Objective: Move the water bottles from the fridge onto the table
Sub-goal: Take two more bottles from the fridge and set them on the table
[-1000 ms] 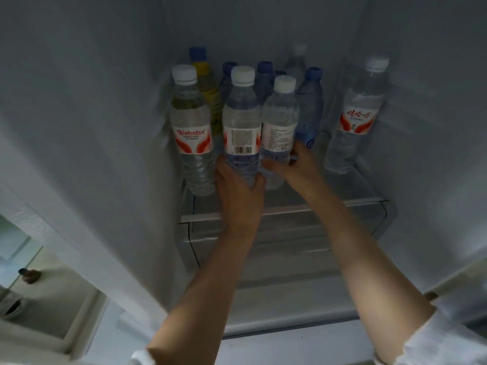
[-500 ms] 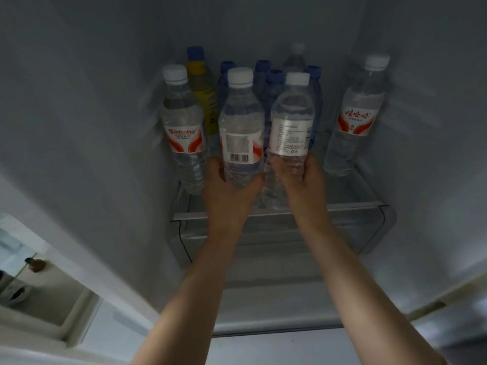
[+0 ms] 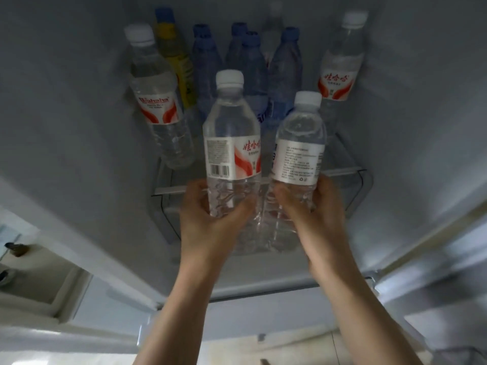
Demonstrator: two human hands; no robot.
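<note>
My left hand (image 3: 210,222) grips the lower half of a clear water bottle (image 3: 232,135) with a white cap and a red-and-white label. My right hand (image 3: 316,219) grips a second white-capped bottle (image 3: 300,143), tilted slightly right. Both bottles are lifted off the fridge shelf (image 3: 168,191) and held in front of it. On the shelf stand a white-capped bottle at the left (image 3: 155,101), another at the right (image 3: 340,64), and several blue-capped bottles (image 3: 253,64) at the back.
A yellow-labelled bottle with a blue cap (image 3: 176,56) stands at the back left. The fridge's white side walls (image 3: 66,114) close in on both sides. A drawer front (image 3: 168,219) sits under the shelf. The open door's compartment (image 3: 39,280) is at lower left.
Both hands have lifted their bottles off the shelf and drawn them out toward me. The right bottle now tilts to the right.
</note>
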